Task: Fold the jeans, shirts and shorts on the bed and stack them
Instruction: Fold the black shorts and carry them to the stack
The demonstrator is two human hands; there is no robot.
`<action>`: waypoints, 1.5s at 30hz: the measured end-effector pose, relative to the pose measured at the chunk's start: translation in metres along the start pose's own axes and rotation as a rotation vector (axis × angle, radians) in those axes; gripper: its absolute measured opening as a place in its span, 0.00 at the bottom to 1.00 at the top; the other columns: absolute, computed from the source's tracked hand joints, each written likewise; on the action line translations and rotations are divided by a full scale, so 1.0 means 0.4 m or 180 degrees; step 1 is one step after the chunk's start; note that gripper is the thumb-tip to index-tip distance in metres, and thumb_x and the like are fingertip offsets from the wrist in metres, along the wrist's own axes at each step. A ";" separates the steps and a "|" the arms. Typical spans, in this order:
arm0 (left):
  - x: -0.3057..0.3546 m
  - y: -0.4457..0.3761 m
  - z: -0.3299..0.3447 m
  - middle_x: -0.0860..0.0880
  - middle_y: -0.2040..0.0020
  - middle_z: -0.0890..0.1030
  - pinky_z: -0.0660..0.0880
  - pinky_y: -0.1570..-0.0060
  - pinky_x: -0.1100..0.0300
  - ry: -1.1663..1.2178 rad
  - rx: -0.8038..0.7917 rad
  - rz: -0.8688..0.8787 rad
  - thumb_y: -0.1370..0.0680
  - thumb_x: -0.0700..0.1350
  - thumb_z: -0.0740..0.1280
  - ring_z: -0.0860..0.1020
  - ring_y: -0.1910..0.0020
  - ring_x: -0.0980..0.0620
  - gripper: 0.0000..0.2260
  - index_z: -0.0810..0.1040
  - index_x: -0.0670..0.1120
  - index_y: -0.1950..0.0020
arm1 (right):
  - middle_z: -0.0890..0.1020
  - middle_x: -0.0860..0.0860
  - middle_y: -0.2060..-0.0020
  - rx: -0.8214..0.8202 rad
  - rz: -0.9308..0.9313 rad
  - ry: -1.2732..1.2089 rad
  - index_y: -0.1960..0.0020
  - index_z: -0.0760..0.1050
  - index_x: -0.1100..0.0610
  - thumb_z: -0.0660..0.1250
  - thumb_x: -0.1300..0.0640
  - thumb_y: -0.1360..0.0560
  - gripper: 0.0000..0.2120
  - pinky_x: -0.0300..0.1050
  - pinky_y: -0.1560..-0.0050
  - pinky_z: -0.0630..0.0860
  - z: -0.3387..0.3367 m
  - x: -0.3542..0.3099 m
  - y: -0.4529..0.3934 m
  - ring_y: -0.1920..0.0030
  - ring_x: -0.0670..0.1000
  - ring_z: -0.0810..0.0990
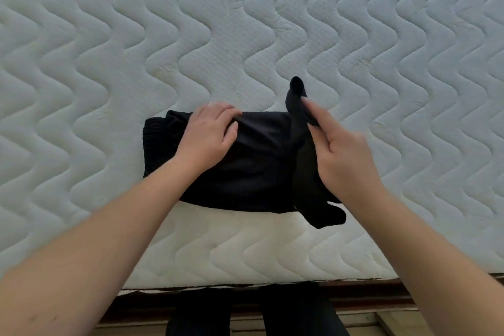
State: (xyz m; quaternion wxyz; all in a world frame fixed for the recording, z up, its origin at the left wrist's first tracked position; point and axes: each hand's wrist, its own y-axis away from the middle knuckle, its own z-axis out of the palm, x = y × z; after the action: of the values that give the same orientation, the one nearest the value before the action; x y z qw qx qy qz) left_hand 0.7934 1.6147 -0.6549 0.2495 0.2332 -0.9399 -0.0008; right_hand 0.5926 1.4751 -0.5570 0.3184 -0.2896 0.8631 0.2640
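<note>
A black garment, partly folded, lies near the front edge of the white quilted mattress. Its ribbed waistband shows at the left end. My left hand rests on the garment's upper left part, fingers curled over a fold of the cloth. My right hand pinches the garment's right edge between thumb and fingers and holds it lifted, so a strip of black cloth stands up from the mattress; its far tip sticks up past my fingers and its near end hangs toward the front edge.
The mattress stretches far to the left, right and back with nothing else on it. Its front edge runs along the bottom, with a wooden bed frame and my dark-clothed legs below.
</note>
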 end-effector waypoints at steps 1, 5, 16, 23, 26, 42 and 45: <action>-0.046 -0.002 -0.014 0.48 0.29 0.72 0.57 0.27 0.48 -0.0290 -0.0140 -0.0232 0.17 0.49 0.56 0.67 0.28 0.46 0.18 0.72 0.47 0.29 | 0.82 0.50 0.61 -0.0044 -0.0019 0.0080 0.29 0.65 0.34 0.56 0.52 0.17 0.19 0.45 0.57 0.76 0.022 -0.018 -0.004 0.61 0.48 0.80; -0.178 0.015 -0.037 0.52 0.20 0.57 0.46 0.24 0.48 -0.0896 -0.1001 -0.0307 0.16 0.57 0.48 0.52 0.21 0.51 0.24 0.54 0.54 0.20 | 0.73 0.45 0.71 -0.0068 -0.0119 0.0489 0.27 0.65 0.39 0.56 0.54 0.17 0.20 0.36 0.68 0.66 0.109 -0.093 -0.011 0.69 0.45 0.73; -0.216 0.134 0.031 0.51 0.18 0.48 0.38 0.23 0.45 -0.1603 -0.0989 0.0422 0.17 0.58 0.39 0.43 0.20 0.51 0.27 0.44 0.50 0.19 | 0.70 0.55 0.27 -0.0228 -0.0231 0.1022 0.22 0.57 0.46 0.56 0.62 0.18 0.27 0.50 0.49 0.76 0.337 -0.266 -0.009 0.46 0.59 0.81; -0.239 0.119 -0.078 0.52 0.55 0.82 0.69 0.50 0.66 0.1379 0.0736 -0.0137 0.20 0.39 0.62 0.78 0.53 0.55 0.10 0.83 0.43 0.54 | 0.68 0.56 0.26 -0.0281 -0.0217 0.1223 0.21 0.56 0.48 0.57 0.64 0.19 0.29 0.51 0.57 0.77 0.445 -0.296 -0.020 0.55 0.62 0.82; -0.283 0.138 -0.118 0.59 0.59 0.82 0.70 0.56 0.71 0.1906 0.1207 -0.1628 0.19 0.46 0.58 0.78 0.57 0.61 0.15 0.84 0.48 0.56 | 0.67 0.57 0.26 -0.0352 -0.0207 0.1268 0.21 0.56 0.49 0.57 0.64 0.20 0.29 0.52 0.58 0.78 0.482 -0.298 -0.026 0.59 0.61 0.82; -0.350 0.070 -0.153 0.53 0.52 0.85 0.81 0.61 0.61 0.3293 -0.0904 -0.3039 0.26 0.65 0.68 0.83 0.58 0.58 0.21 0.80 0.49 0.44 | 0.69 0.46 0.27 -0.1139 0.0019 -0.0451 0.24 0.61 0.44 0.53 0.47 0.19 0.22 0.51 0.32 0.70 0.546 -0.260 -0.038 0.36 0.49 0.76; -0.341 0.052 -0.139 0.53 0.56 0.84 0.81 0.58 0.58 0.2768 -0.1054 -0.2964 0.30 0.52 0.78 0.83 0.59 0.56 0.12 0.79 0.51 0.53 | 0.79 0.48 0.39 0.0008 -0.0135 0.0137 0.31 0.71 0.52 0.62 0.52 0.21 0.19 0.51 0.36 0.72 0.444 -0.164 -0.082 0.44 0.48 0.77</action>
State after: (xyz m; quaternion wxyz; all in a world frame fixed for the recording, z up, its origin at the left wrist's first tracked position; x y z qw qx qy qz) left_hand 0.9148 1.6996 -0.6677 0.6127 0.5531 -0.5417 -0.1591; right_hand 0.7262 1.5879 -0.6365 0.3056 -0.3131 0.8638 0.2498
